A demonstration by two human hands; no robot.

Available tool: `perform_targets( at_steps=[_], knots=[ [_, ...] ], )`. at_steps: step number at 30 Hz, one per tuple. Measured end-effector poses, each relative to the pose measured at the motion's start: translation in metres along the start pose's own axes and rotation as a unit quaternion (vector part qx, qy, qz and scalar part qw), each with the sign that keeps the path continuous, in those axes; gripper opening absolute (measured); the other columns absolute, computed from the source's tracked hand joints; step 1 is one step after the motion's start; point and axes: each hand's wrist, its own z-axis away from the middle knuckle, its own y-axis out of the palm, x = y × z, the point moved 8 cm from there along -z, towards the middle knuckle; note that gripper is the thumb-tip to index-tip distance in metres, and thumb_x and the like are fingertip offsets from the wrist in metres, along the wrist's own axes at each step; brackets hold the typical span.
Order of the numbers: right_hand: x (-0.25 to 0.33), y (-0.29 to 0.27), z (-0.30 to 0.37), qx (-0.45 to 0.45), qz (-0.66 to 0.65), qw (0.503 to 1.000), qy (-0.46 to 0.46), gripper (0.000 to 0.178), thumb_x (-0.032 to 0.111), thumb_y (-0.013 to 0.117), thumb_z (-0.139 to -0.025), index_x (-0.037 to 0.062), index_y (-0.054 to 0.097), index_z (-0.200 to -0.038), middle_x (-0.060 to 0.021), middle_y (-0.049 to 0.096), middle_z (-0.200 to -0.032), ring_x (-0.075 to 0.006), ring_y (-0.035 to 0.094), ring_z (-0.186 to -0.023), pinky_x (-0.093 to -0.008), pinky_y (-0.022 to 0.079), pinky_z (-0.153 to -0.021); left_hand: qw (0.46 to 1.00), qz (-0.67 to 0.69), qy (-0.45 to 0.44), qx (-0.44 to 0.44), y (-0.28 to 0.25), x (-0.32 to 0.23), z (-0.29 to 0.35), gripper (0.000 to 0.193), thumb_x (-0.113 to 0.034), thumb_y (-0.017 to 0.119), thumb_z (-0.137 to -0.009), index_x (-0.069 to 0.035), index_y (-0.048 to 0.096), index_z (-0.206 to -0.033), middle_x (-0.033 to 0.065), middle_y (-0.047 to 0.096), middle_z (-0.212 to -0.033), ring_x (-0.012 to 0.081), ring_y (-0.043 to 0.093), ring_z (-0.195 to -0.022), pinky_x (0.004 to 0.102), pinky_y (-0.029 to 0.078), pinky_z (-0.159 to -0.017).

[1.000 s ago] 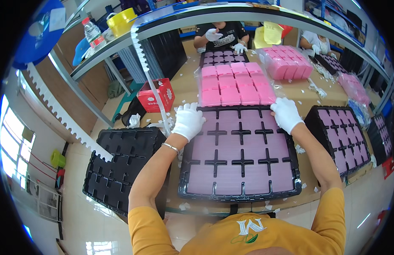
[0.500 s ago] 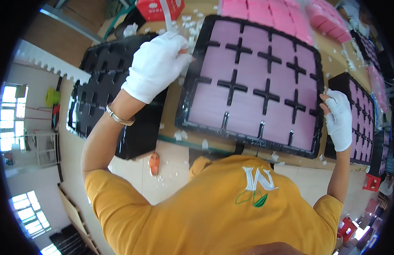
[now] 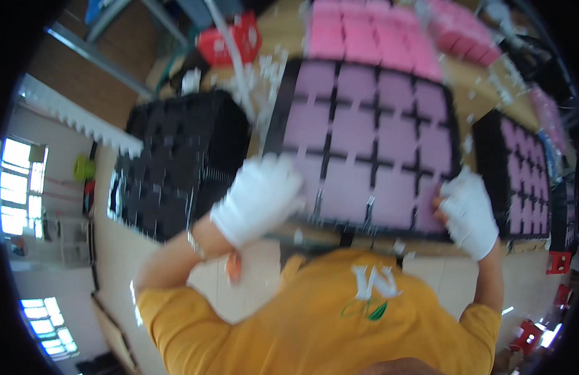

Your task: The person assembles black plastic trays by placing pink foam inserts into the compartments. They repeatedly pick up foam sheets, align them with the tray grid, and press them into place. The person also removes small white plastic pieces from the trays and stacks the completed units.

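A black tray (image 3: 394, 164) with a grid of purple blocks (image 3: 350, 126) lies on the bench in front of me, cross-shaped gaps showing between the blocks. My left hand (image 3: 259, 199), in a white glove, is at its near left corner. That hand is smeared by motion, so I cannot make out how its fingers lie. At the near right corner, my gloved right hand (image 3: 468, 214) has its fingers curled over the tray's edge, bare fingertips showing.
A stack of black trays (image 3: 170, 153) stands at left, with a white toothed strip (image 3: 83, 115) beside it. Pink blocks (image 3: 370, 37) lie beyond the tray, near a red box (image 3: 230, 40). White scraps litter the bench. More purple-filled trays (image 3: 525, 169) sit at right.
My left hand has come down from the tray's far left side to its near left corner. My right hand has slid along the right edge to the near corner. The view has shifted.
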Motion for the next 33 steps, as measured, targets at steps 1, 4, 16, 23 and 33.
perform_targets(
  at_steps=[1,4,16,23,33],
  knots=[
    [0.000,-0.007,0.001,-0.020,-0.001,1.000,-0.012,0.022,0.023,0.073,-0.066,0.0106,0.063,-0.082,-0.0068,0.058,-0.087,-0.0292,0.057,-0.086,-0.0435,0.045,-0.079,1.000,0.007,0.007,0.000,0.000,0.001,0.004,0.030,-0.031,0.074,-0.071,-0.008,0.059,-0.084,0.0089,0.054,-0.082,0.0286,0.057,-0.077,0.0401,0.046,-0.065],
    [0.011,-0.006,-0.002,-0.013,-0.020,0.999,-0.034,0.022,0.025,0.074,-0.066,0.0124,0.065,-0.081,-0.0051,0.059,-0.086,-0.0270,0.059,-0.085,-0.0421,0.045,-0.080,0.999,0.031,0.014,0.004,0.001,0.006,0.008,0.031,-0.033,0.074,-0.070,-0.008,0.060,-0.083,0.0090,0.055,-0.083,0.0284,0.057,-0.078,0.0399,0.045,-0.065],
    [0.010,-0.017,-0.008,-0.004,-0.029,0.999,0.038,0.036,0.024,0.082,-0.055,0.0107,0.069,-0.086,-0.0077,0.061,-0.099,-0.0303,0.057,-0.093,-0.0439,0.043,-0.084,0.998,0.048,0.039,0.026,0.006,0.005,0.000,0.031,-0.032,0.074,-0.072,-0.006,0.060,-0.080,0.0111,0.057,-0.079,0.0290,0.061,-0.074,0.0398,0.047,-0.059],
    [0.014,-0.012,-0.009,0.016,0.002,0.998,0.060,0.040,0.025,0.083,-0.053,0.0103,0.069,-0.087,-0.0085,0.061,-0.098,-0.0306,0.057,-0.093,-0.0439,0.044,-0.083,0.994,0.091,0.052,0.029,0.009,0.013,0.003,0.027,-0.027,0.073,-0.073,-0.004,0.060,-0.079,0.0125,0.060,-0.079,0.0305,0.063,-0.075,0.0411,0.049,-0.061],
    [-0.017,-0.024,0.000,-0.068,-0.073,0.982,0.163,0.028,0.011,0.076,-0.069,0.0026,0.064,-0.094,-0.0108,0.060,-0.094,-0.0268,0.058,-0.089,-0.0351,0.046,-0.081,0.986,0.143,0.014,-0.087,-0.014,0.037,0.002,0.017,-0.022,0.064,-0.079,-0.006,0.062,-0.083,0.0138,0.061,-0.081,0.0313,0.064,-0.076,0.0427,0.051,-0.065]
  ],
)
